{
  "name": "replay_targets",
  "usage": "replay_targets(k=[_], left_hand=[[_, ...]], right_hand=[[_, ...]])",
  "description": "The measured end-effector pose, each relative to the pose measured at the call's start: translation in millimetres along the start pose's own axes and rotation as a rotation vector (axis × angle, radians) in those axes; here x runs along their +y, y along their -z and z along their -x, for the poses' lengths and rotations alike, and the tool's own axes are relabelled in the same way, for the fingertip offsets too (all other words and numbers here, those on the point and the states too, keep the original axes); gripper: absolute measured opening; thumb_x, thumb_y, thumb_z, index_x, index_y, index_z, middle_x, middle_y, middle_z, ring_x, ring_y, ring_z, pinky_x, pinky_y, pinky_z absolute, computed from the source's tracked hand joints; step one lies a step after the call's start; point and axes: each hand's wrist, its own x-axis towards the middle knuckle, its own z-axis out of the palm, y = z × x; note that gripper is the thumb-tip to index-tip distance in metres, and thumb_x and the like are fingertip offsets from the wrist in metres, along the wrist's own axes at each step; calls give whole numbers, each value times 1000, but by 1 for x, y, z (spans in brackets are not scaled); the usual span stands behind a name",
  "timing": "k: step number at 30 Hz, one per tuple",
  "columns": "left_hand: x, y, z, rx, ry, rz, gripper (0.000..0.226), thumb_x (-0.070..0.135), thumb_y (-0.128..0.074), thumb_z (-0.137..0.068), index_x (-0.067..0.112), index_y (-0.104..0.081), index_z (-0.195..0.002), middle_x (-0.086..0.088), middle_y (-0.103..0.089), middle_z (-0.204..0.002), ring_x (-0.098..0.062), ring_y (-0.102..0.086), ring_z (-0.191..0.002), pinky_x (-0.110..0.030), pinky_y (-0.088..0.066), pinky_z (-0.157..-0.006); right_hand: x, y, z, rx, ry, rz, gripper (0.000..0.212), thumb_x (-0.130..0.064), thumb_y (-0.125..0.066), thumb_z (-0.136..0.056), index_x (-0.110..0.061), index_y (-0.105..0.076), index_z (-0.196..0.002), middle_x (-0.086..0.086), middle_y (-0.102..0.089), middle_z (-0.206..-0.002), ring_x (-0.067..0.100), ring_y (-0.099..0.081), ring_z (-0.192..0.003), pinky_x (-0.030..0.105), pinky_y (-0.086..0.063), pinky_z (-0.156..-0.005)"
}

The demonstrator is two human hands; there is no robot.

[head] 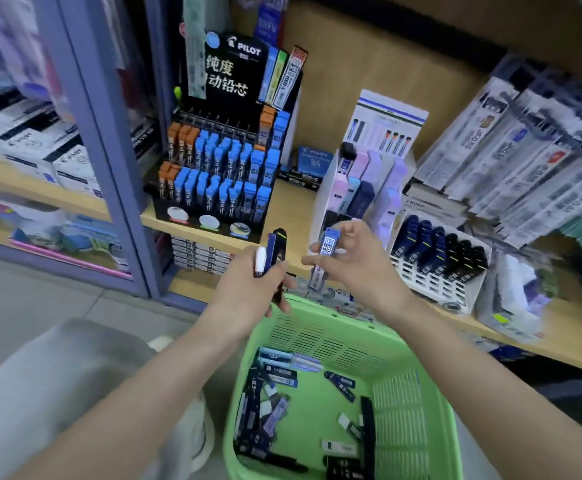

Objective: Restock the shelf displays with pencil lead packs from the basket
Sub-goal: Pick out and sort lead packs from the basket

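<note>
A green plastic basket (417,403) stands below my arms with several loose lead packs (275,375) on its floor. My left hand (248,289) grips a bunch of dark and white lead packs (274,251), held upright over the basket's far rim. My right hand (355,261) pinches a blue pack marked 0.7 HB (328,242) in front of the shelf edge. The black Pilot display (220,174) with rows of blue and orange packs stands on the wooden shelf (293,209) to the left. A white pastel-pack display (362,181) sits just behind my right hand.
A white slotted tray (438,282) of dark blue and black packs stands right of my hand. Hanging refill packets (525,161) fill the right side. A purple cabinet frame (109,161) stands at left. My knee in grey fabric (57,393) is at lower left.
</note>
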Motion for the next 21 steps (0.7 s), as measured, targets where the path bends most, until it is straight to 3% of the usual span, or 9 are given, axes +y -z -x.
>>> replay_targets(k=[2,4,8,11,14,21], left_hand=[[7,16,-7,-11,-14,7,10,16,-47,-98,8,-53,-96,-2,-68,-71,-6,-52,-38,-17,-37,-39],[11,32,-14,-37,-33,-1,9,17,-48,-98,8,-50,-98,-3,-71,-80,-11,-56,-45,-19,-40,-40],[16,62,-28,-20,-57,-51,5,18,-49,-98,13,-48,-95,-1,-72,-78,-17,-58,-52,-21,-41,-39],[13,79,-37,12,-40,-30,5,18,-49,-98,16,-48,-93,1,-72,-76,-14,-58,-49,-20,-41,-39],[7,90,-44,37,7,13,4,19,-50,-98,19,-48,-94,1,-73,-76,-13,-59,-49,-20,-41,-39],[8,101,-57,68,13,87,2,16,-49,-97,15,-51,-97,-2,-72,-78,-17,-58,-49,-20,-41,-39]], right_hand=[[-12,-13,-20,34,63,78,30,-2,-60,-88,-23,-42,-100,9,-64,-101,22,-69,-85,30,-53,-76],[-20,-26,-39,55,123,164,20,-9,-54,-93,-23,-45,-104,3,-67,-92,33,-66,-86,38,-51,-76],[-27,-48,-74,97,237,209,8,-13,-50,-96,-21,-52,-97,-2,-65,-91,0,-62,-84,15,-45,-76],[-29,-58,-92,140,317,332,5,-17,-59,-92,-22,-61,-93,-6,-61,-88,3,-56,-80,6,-40,-70],[-28,-62,-105,183,340,405,5,-20,-63,-90,-21,-63,-95,-5,-59,-86,9,-54,-78,7,-40,-67],[-24,-64,-118,122,404,664,17,-16,-64,-88,-8,-66,-102,-3,-58,-81,-7,-49,-66,-3,-37,-64]])
